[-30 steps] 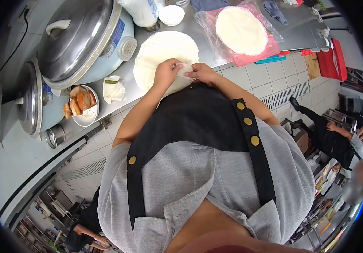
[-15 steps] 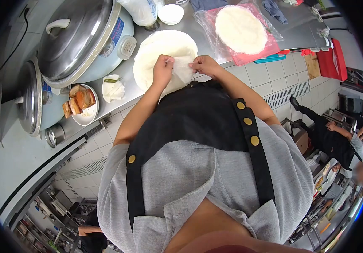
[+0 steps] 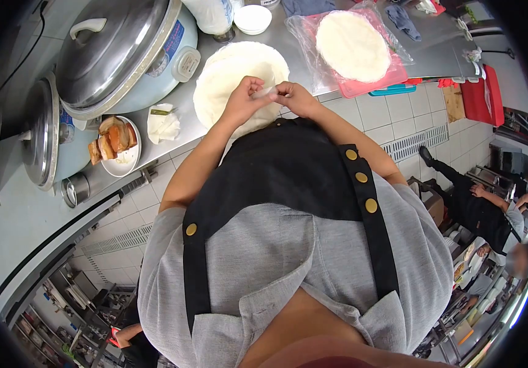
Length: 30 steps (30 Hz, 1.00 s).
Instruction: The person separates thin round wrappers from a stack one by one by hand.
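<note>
My left hand [image 3: 247, 102] and my right hand [image 3: 296, 99] meet close together over the near right part of a round stack of thin white wrapper sheets [image 3: 224, 80]. Between their fingertips is a thin, pale wrapper sheet [image 3: 266, 92], pinched from both sides; most of it is hidden by the hands. The fingers of my left hand are partly curled, thumb toward the right hand. A white crumpled sheet with a green strip on it [image 3: 164, 124] lies left of the stack. Beside that stands a white bowl [image 3: 130, 164] with brown meat chunks [image 3: 115, 141].
Two large lidded cookers [image 3: 117, 49] stand at the left. A second wrapper stack [image 3: 353, 46] rests on plastic over a pink tray [image 3: 365, 88] at the right. White bowls [image 3: 253, 19] and a plastic bag [image 3: 210, 15] sit behind. A co-worker [image 3: 472, 205] is at far right.
My hands have come closer together, and the sheet stretched between them now shows much less. My left hand has turned, its thumb pointing to the right hand. The view has shifted slightly.
</note>
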Motion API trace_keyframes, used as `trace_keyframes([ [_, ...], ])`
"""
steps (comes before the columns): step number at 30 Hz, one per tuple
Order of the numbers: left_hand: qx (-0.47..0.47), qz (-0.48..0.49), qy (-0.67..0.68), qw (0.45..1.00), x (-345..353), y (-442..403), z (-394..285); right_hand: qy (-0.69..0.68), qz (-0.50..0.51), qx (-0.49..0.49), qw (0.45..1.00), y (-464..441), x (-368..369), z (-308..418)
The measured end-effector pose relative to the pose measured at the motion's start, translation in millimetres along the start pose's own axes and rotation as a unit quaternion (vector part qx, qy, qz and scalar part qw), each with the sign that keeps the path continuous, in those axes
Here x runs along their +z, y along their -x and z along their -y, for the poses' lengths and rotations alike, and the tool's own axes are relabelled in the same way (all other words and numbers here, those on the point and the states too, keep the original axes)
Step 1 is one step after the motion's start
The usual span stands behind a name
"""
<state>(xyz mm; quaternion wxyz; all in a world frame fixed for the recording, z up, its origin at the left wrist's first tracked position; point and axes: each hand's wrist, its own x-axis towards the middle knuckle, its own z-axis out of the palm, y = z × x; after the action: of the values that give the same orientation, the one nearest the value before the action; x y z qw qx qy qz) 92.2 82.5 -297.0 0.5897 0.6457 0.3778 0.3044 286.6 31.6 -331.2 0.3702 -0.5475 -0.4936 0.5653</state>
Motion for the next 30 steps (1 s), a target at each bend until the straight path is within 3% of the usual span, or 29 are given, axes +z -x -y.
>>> trace_keyframes([
  [1,0.074,0.003,-0.108,0.991,2,-2,-4,0.035,-0.009,-0.064,0.997,1,2,3],
  [2,0.074,0.002,-0.107,0.991,1,-5,-6,0.036,-0.008,-0.064,0.997,1,1,6],
  [4,-0.076,0.086,-0.085,0.990,-4,-13,-8,0.176,0.033,-0.149,0.972,0,-5,16],
  [8,-0.101,0.072,-0.077,0.989,-13,-20,-5,0.229,-0.032,-0.198,0.952,10,-10,24],
  [10,-0.089,0.037,-0.127,0.987,-19,-22,-11,0.176,-0.043,-0.095,0.979,12,-10,19],
  [11,-0.089,0.036,-0.128,0.987,-18,-21,-11,0.176,-0.042,-0.096,0.979,11,-12,15],
  [13,-0.107,-0.011,-0.144,0.984,-16,-21,-13,0.081,0.017,0.061,0.995,8,-16,15],
  [17,-0.067,-0.007,-0.212,0.975,-5,-8,-22,0.103,0.055,0.082,0.990,7,-16,27],
  [20,-0.058,0.061,-0.326,0.942,-2,0,-39,0.165,0.027,0.051,0.985,5,-14,33],
  [24,-0.051,-0.022,-0.291,0.955,-6,-1,-20,0.098,0.014,0.094,0.991,6,-18,17],
  [26,-0.133,-0.095,-0.165,0.973,-8,-2,-18,0.063,-0.010,0.105,0.992,6,-18,15],
  [27,-0.134,-0.095,-0.164,0.973,-7,0,-12,0.060,-0.013,0.116,0.991,8,-19,13],
  [29,-0.021,-0.072,-0.179,0.981,-5,4,5,0.057,-0.016,0.128,0.990,12,-17,22],
  [30,-0.021,-0.073,-0.178,0.981,-4,6,13,0.066,-0.026,0.118,0.990,13,-15,29],
])
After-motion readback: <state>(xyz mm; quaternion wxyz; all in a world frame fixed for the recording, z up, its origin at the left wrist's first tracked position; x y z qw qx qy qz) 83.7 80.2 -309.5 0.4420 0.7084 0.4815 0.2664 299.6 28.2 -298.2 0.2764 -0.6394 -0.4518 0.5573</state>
